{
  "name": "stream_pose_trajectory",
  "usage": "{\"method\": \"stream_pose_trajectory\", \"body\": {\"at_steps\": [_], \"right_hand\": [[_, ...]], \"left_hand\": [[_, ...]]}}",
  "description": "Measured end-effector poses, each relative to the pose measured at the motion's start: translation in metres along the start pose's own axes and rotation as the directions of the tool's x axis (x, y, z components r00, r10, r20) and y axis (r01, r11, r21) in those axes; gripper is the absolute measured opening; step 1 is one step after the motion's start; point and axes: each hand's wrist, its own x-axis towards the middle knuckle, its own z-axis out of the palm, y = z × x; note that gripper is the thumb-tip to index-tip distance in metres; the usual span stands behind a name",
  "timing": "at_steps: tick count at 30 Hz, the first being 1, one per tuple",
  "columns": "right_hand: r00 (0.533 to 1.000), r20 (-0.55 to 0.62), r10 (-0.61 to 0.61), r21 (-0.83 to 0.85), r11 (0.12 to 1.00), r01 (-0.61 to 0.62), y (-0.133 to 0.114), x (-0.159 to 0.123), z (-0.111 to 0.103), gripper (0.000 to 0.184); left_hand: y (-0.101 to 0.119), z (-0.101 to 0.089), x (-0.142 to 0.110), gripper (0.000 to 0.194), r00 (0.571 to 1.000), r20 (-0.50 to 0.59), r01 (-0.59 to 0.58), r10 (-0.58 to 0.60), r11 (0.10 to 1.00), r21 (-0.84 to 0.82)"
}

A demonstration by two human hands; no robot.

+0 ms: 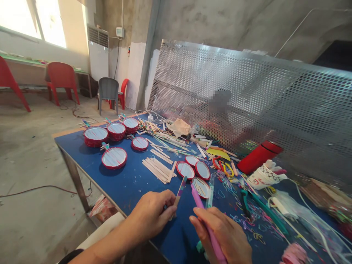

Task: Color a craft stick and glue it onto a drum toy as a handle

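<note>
My left hand pinches a wooden craft stick painted in purple and teal bands, held tilted upward. Wrapped in my right hand is a thick pink-purple marker, its narrow tip close to the stick but apart from it. Just beyond are small red-rimmed discs, and one open round piece with short sticks in it. Plain craft sticks lie in a row left of these. Several finished-looking banjo-like crafts with red rims and stick necks sit at the left.
The blue table backs onto a perforated metal panel. At right are a red bottle, a white cup of markers, green-handled scissors, loose rubber bands and a white cable. Chairs stand across the floor.
</note>
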Motion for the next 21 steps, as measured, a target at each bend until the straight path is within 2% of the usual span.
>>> {"method": "stream_pose_trajectory", "body": {"at_steps": [5,10,14,21], "right_hand": [[0.999,0.028,0.045,0.029,0.999,-0.046,0.003,-0.01,0.005,0.022],[0.997,0.07,0.014,0.028,0.999,-0.016,0.002,-0.009,-0.002,0.018],[0.998,0.054,0.011,-0.007,1.0,-0.011,-0.003,-0.007,-0.003,0.014],[0.997,0.022,0.071,-0.01,0.997,-0.07,-0.01,-0.005,-0.001,0.012]], "left_hand": [[0.001,-0.001,-0.001,0.014,1.0,0.009,-0.004,0.005,1.0,-0.021],[0.0,0.0,-0.001,0.014,1.0,-0.003,-0.003,0.003,1.0,0.001],[-0.002,0.0,0.0,0.013,1.0,-0.01,-0.003,0.003,1.0,-0.002],[-0.002,0.001,0.0,0.013,1.0,-0.03,0.006,-0.005,1.0,0.026]]}}
